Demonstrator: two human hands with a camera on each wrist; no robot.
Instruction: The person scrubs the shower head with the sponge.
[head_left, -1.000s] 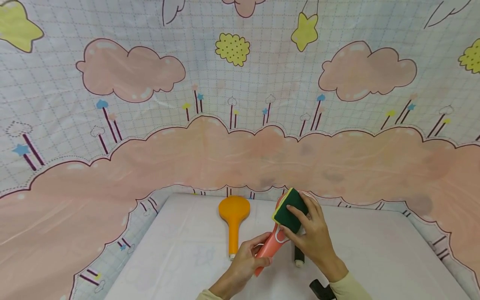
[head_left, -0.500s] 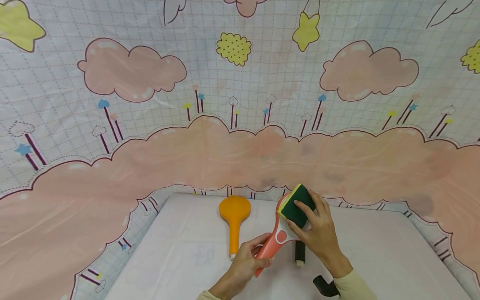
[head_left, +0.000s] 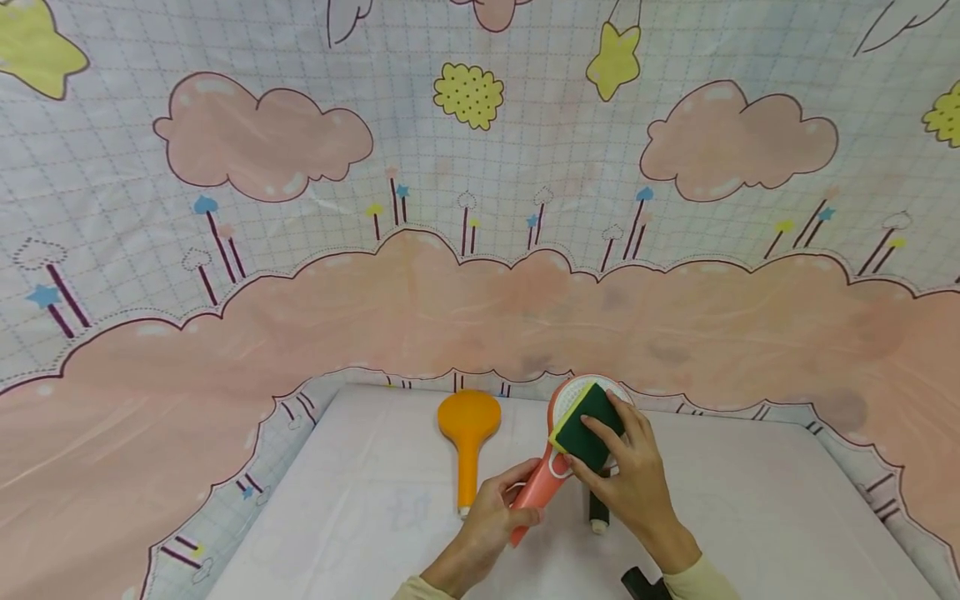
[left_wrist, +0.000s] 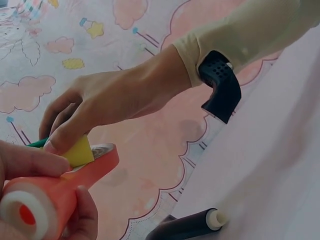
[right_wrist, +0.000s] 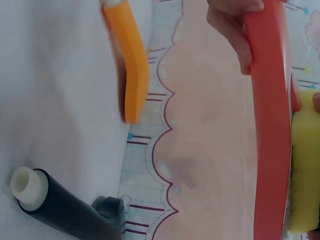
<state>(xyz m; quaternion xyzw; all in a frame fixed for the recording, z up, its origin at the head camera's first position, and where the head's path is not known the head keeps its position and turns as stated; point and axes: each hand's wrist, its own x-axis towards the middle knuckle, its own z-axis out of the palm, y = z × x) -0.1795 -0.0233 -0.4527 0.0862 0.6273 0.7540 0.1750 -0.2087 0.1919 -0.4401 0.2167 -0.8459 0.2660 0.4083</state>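
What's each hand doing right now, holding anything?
Left hand: fingers curled round the handle of the coral shower head.
Right hand: fingers grip the green-and-yellow sponge, pressing it on the shower head's face.

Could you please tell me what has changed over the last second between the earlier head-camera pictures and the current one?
The right hand slid the green and yellow sponge along the face of the coral shower head: up toward its far edge, then back toward the neck, and more of the white face now shows. The left hand kept gripping the handle. The orange shower head and the black handle stayed on the table.
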